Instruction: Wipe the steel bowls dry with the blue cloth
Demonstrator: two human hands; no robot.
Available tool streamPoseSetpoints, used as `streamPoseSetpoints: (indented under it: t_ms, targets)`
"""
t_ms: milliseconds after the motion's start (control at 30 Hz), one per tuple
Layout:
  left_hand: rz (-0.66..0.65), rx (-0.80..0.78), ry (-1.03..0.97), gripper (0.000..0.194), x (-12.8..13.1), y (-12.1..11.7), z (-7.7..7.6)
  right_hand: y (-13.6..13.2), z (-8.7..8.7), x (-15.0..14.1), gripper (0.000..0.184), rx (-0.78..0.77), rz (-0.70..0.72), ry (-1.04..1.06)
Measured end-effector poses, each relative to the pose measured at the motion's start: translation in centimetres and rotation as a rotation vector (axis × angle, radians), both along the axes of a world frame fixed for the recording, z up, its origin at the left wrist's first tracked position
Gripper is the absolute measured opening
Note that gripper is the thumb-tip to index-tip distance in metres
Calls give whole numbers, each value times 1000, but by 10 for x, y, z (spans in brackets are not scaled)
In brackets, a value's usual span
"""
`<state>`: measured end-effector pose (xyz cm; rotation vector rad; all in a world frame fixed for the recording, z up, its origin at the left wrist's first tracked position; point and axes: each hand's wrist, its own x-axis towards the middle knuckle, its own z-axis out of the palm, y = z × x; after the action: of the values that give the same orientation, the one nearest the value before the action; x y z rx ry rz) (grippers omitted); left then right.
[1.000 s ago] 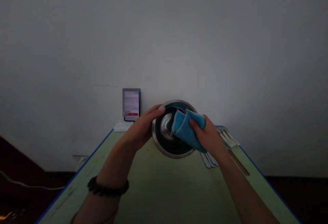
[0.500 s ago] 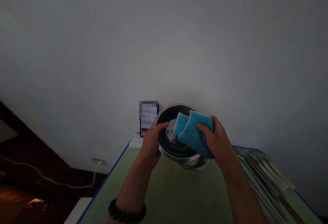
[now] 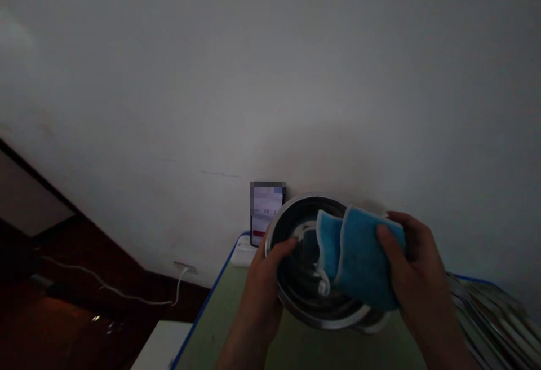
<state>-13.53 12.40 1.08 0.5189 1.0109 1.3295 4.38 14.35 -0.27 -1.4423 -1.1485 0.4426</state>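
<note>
A round shiny metal bowl (image 3: pixel 333 322) is held up and tilted, its dark, reflective inside facing me. At its left side, my left hand (image 3: pixel 264 282) grips the rim, with the thumb over the inner wall and the other fingers mostly hidden behind. My right hand (image 3: pixel 416 268) pinches a folded blue cloth (image 3: pixel 369 260) with pale edging, thumb in front and fingers behind. The cloth covers the bowl's right part; whether it presses on the metal, I cannot tell. Below the bowl, part of another round metal item (image 3: pixel 374 322) shows, mostly hidden.
Against the wall, a phone (image 3: pixel 267 217) stands on a white block (image 3: pixel 243 252) at the back of the green, blue-edged table (image 3: pixel 220 313). Magazines or papers (image 3: pixel 492 316) lie fanned at the right. A white cable (image 3: pixel 122 296) runs from a wall socket (image 3: pixel 185 267).
The view has shifted, so everything sits lower and farther right. The bowl looks larger and nearer, and its tilt has changed slightly. Both hands keep their holds on the bowl and cloth.
</note>
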Motion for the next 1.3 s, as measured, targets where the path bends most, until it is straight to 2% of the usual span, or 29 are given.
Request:
streamPoseSetpoints:
  t_ms: [200,367,500,600,667,733,800,900,967,1133,1300]
  targets:
    - [14,-8,109,56,14,-6,0,-8,12,20,37,-4,-134,-121]
    - [9,-28,50,58,25,-7,0,-19,26,38,32,73,-314,-197]
    - [6,-50,7,51,30,-10,9,-17,23,27,37,173,-260,-265]
    - [5,-45,7,53,29,-13,9,-13,15,11,37,340,-273,-500]
    - [39,-30,16,56,27,-15,7,-15,12,3,26,391,-214,-692]
    - [91,-9,17,55,24,-16,6,-22,13,-2,16,383,-26,-823]
    - [151,14,7,54,22,-17,6,-30,16,-5,17,365,178,-910]
    - [182,42,-19,54,19,-19,10,-38,20,-8,26,344,336,-1025]
    - [136,61,-27,53,16,-20,11,-39,19,-8,33,325,362,-1078]
    - [-24,143,-25,47,13,-21,5,-31,8,2,41,209,284,-1127]
    - [-61,146,-32,46,22,-23,-3,-40,5,16,52,74,339,-1105]
